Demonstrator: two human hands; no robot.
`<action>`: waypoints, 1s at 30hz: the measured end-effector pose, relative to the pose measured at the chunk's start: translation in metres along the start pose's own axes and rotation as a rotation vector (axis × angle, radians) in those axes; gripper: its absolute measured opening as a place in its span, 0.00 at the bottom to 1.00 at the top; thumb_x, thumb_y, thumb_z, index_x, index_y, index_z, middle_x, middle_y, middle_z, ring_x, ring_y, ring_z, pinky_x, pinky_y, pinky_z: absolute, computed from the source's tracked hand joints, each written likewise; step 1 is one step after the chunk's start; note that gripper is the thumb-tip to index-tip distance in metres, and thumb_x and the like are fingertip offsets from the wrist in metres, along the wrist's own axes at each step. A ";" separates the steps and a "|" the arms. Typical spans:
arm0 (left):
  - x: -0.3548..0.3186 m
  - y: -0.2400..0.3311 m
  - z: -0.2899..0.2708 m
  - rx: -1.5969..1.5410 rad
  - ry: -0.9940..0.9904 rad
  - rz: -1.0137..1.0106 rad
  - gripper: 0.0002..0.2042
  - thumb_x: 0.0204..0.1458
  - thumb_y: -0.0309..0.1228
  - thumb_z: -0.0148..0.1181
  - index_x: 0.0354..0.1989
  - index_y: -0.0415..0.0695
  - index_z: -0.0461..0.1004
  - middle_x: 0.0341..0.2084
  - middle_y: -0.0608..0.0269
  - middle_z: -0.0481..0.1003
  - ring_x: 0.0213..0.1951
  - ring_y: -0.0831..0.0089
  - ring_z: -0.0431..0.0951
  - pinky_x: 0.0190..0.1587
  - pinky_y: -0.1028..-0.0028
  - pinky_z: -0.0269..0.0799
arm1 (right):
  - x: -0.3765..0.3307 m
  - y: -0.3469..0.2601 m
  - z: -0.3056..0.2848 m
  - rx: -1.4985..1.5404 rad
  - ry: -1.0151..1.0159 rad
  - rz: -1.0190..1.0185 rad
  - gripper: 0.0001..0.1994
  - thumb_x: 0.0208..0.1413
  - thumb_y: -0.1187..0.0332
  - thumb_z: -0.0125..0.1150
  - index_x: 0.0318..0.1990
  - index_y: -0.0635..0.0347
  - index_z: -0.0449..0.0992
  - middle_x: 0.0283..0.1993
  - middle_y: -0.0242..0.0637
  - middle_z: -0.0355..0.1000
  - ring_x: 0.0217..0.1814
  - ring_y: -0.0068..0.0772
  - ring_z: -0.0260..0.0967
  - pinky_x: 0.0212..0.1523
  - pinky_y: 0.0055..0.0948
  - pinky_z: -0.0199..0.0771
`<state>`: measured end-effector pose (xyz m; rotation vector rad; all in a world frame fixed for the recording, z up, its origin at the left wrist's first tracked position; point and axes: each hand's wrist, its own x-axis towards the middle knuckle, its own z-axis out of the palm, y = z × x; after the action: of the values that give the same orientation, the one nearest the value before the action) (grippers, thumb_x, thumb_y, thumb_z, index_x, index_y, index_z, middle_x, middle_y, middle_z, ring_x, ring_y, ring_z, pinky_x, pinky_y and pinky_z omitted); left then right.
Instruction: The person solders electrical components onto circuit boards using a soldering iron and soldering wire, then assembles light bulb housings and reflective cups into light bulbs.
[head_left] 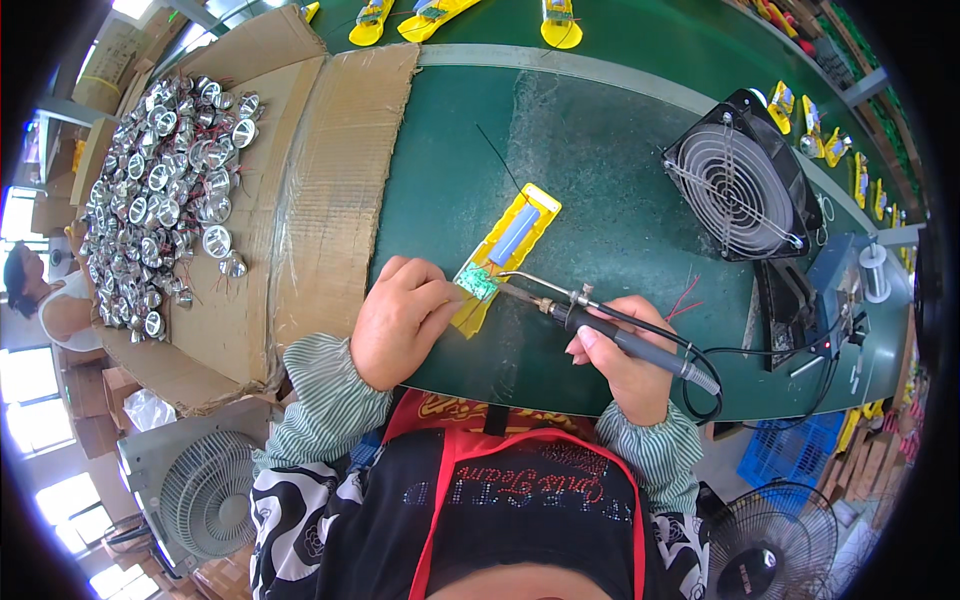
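On the green worktop lies a yellow plastic housing (535,197), tilted, with a blue cylindrical battery (514,236) in its upper part. A small green circuit board (475,282) sits near its lower end, and a thin black wire sticks out from the top. My left hand (400,318) is closed, fingertips pinched at the board's left edge; whatever is between them is too small to make out. My right hand (632,358) grips a soldering iron (625,343) with a thin curved metal solder feed tube (545,283). Its tip points at the board, apparently at the right edge.
A cardboard box (345,190) full of shiny reflector lamp cups (160,200) stands at left. At right are a black fan (735,185), a solder spool (874,272) and red wires (685,300). More yellow housings (561,28) line the far belt. A person (65,300) is at far left.
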<state>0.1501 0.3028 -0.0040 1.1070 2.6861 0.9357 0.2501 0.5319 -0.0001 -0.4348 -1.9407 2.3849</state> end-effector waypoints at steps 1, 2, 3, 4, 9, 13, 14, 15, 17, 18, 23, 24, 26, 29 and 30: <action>0.000 0.001 0.000 0.000 0.002 -0.002 0.05 0.43 0.25 0.58 0.29 0.40 0.74 0.28 0.58 0.69 0.34 0.61 0.68 0.37 0.67 0.64 | -0.001 0.000 -0.001 0.001 0.000 0.000 0.07 0.48 0.78 0.57 0.34 0.69 0.68 0.27 0.40 0.73 0.27 0.23 0.71 0.28 0.22 0.73; 0.000 0.001 0.000 -0.001 0.005 -0.004 0.05 0.43 0.25 0.58 0.29 0.40 0.74 0.28 0.58 0.69 0.34 0.62 0.68 0.37 0.67 0.64 | -0.001 0.001 -0.002 -0.020 -0.004 -0.008 0.07 0.48 0.78 0.57 0.34 0.69 0.68 0.27 0.40 0.73 0.27 0.23 0.71 0.28 0.21 0.73; -0.001 0.002 0.000 0.000 0.004 -0.004 0.05 0.43 0.25 0.58 0.29 0.40 0.74 0.28 0.58 0.69 0.34 0.62 0.68 0.37 0.67 0.64 | -0.002 0.002 -0.003 -0.041 -0.008 -0.015 0.07 0.48 0.78 0.58 0.34 0.69 0.68 0.27 0.40 0.73 0.27 0.22 0.71 0.29 0.21 0.73; -0.001 0.003 0.000 0.002 0.000 -0.012 0.05 0.43 0.25 0.59 0.29 0.40 0.74 0.28 0.59 0.69 0.34 0.62 0.68 0.36 0.67 0.65 | -0.002 0.002 -0.003 -0.041 -0.006 -0.016 0.07 0.48 0.78 0.58 0.34 0.69 0.68 0.27 0.40 0.73 0.27 0.22 0.71 0.29 0.21 0.73; -0.001 0.005 0.000 -0.004 0.002 -0.065 0.04 0.43 0.24 0.59 0.28 0.40 0.73 0.29 0.58 0.69 0.34 0.63 0.69 0.36 0.69 0.66 | -0.001 0.003 -0.002 -0.057 -0.025 -0.045 0.08 0.47 0.78 0.58 0.35 0.69 0.68 0.27 0.40 0.73 0.27 0.22 0.71 0.29 0.21 0.73; 0.000 0.002 0.005 -0.124 0.115 -0.151 0.03 0.43 0.23 0.58 0.27 0.39 0.73 0.32 0.56 0.70 0.35 0.61 0.70 0.38 0.70 0.67 | -0.001 0.007 0.004 0.013 -0.006 -0.017 0.08 0.47 0.78 0.57 0.35 0.69 0.68 0.27 0.40 0.73 0.27 0.22 0.71 0.28 0.21 0.73; 0.001 0.000 0.006 -0.106 0.112 -0.147 0.03 0.43 0.23 0.58 0.27 0.39 0.72 0.33 0.55 0.70 0.36 0.60 0.71 0.39 0.69 0.67 | 0.000 0.009 0.005 0.027 -0.002 -0.015 0.08 0.47 0.78 0.58 0.35 0.69 0.68 0.27 0.40 0.73 0.27 0.22 0.71 0.28 0.21 0.73; 0.001 -0.001 0.008 -0.107 0.114 -0.148 0.03 0.43 0.23 0.58 0.27 0.39 0.72 0.33 0.55 0.70 0.36 0.60 0.71 0.39 0.69 0.67 | 0.001 0.010 0.006 0.040 0.001 -0.014 0.08 0.47 0.79 0.58 0.35 0.69 0.68 0.27 0.40 0.73 0.27 0.22 0.70 0.28 0.21 0.73; 0.002 -0.002 0.011 -0.039 0.099 -0.104 0.03 0.43 0.22 0.58 0.26 0.38 0.71 0.33 0.55 0.71 0.35 0.59 0.71 0.40 0.67 0.66 | 0.002 0.012 0.008 0.040 -0.003 -0.015 0.08 0.47 0.78 0.58 0.35 0.69 0.68 0.27 0.40 0.73 0.27 0.22 0.71 0.28 0.21 0.72; 0.002 -0.002 0.011 -0.040 0.098 -0.105 0.03 0.43 0.22 0.58 0.26 0.38 0.71 0.33 0.55 0.71 0.35 0.59 0.71 0.40 0.67 0.66 | 0.003 0.013 0.009 0.041 -0.007 -0.018 0.08 0.47 0.78 0.58 0.35 0.70 0.68 0.27 0.40 0.73 0.27 0.22 0.71 0.28 0.21 0.72; 0.003 -0.002 0.012 -0.055 0.064 -0.093 0.04 0.43 0.23 0.57 0.26 0.38 0.69 0.32 0.56 0.72 0.36 0.59 0.71 0.40 0.66 0.66 | 0.007 0.015 0.011 0.038 -0.015 -0.025 0.08 0.47 0.78 0.58 0.35 0.70 0.68 0.27 0.40 0.73 0.26 0.22 0.71 0.27 0.20 0.72; 0.004 -0.002 0.012 -0.055 0.065 -0.095 0.04 0.43 0.23 0.57 0.26 0.38 0.69 0.32 0.56 0.72 0.36 0.59 0.71 0.40 0.66 0.66 | 0.008 0.016 0.012 0.043 -0.019 -0.022 0.08 0.47 0.78 0.58 0.35 0.70 0.68 0.27 0.40 0.73 0.26 0.22 0.71 0.27 0.20 0.72; 0.004 -0.001 0.012 -0.055 0.078 -0.085 0.03 0.43 0.23 0.57 0.25 0.40 0.68 0.31 0.58 0.72 0.35 0.59 0.70 0.39 0.65 0.65 | 0.009 0.016 0.012 0.035 -0.021 -0.020 0.08 0.47 0.78 0.58 0.35 0.70 0.68 0.27 0.40 0.73 0.26 0.22 0.71 0.27 0.20 0.72; 0.005 -0.002 0.012 -0.056 0.083 -0.084 0.04 0.43 0.23 0.56 0.25 0.40 0.68 0.31 0.58 0.72 0.35 0.58 0.70 0.39 0.65 0.65 | 0.010 0.016 0.011 0.014 -0.027 -0.014 0.08 0.47 0.78 0.58 0.35 0.70 0.68 0.27 0.40 0.73 0.26 0.21 0.71 0.27 0.20 0.72; 0.005 -0.002 0.013 -0.057 0.082 -0.083 0.04 0.43 0.23 0.56 0.25 0.40 0.68 0.31 0.58 0.72 0.35 0.58 0.70 0.39 0.65 0.65 | 0.010 0.016 0.011 0.001 -0.031 -0.010 0.08 0.47 0.78 0.58 0.35 0.70 0.68 0.27 0.40 0.74 0.26 0.21 0.71 0.27 0.20 0.72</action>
<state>0.1493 0.3118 -0.0146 0.9581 2.7271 1.0590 0.2403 0.5203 -0.0153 -0.3899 -1.9499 2.4006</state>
